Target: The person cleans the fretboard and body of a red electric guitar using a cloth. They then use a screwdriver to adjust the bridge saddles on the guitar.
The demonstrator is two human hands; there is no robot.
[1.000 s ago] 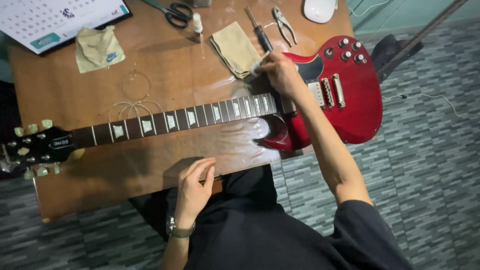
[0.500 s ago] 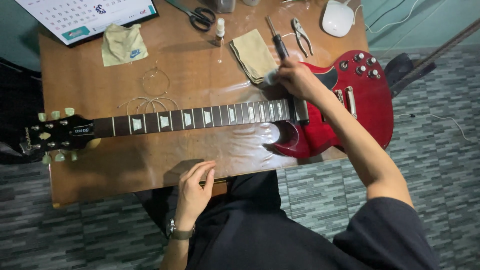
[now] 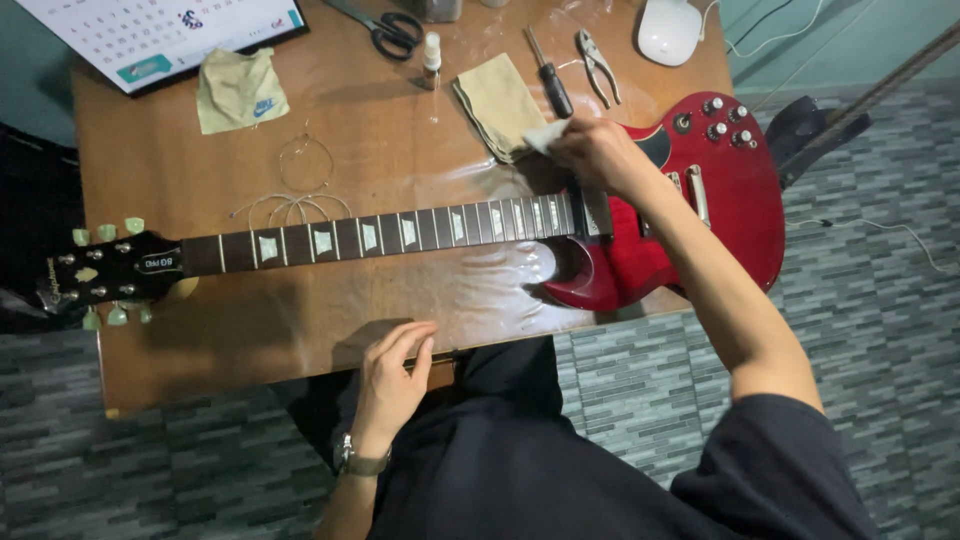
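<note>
Red guitar (image 3: 690, 220) flat on the wooden bench (image 3: 200, 330), body to the right, headstock way off left.

Right hand (image 3: 598, 152) sits where the neck meets the body, fingers pinched shut on a small pale cloth (image 3: 545, 135) pressed against the guitar. Left hand (image 3: 392, 372) just rests on the near edge of the bench, fingers loosely spread, holding nothing. Far side has a folded tan cloth (image 3: 495, 100), screwdriver (image 3: 550, 80), pliers (image 3: 598, 62), scissors (image 3: 390, 30) and loose coiled strings (image 3: 295, 205) beside the neck.
</note>
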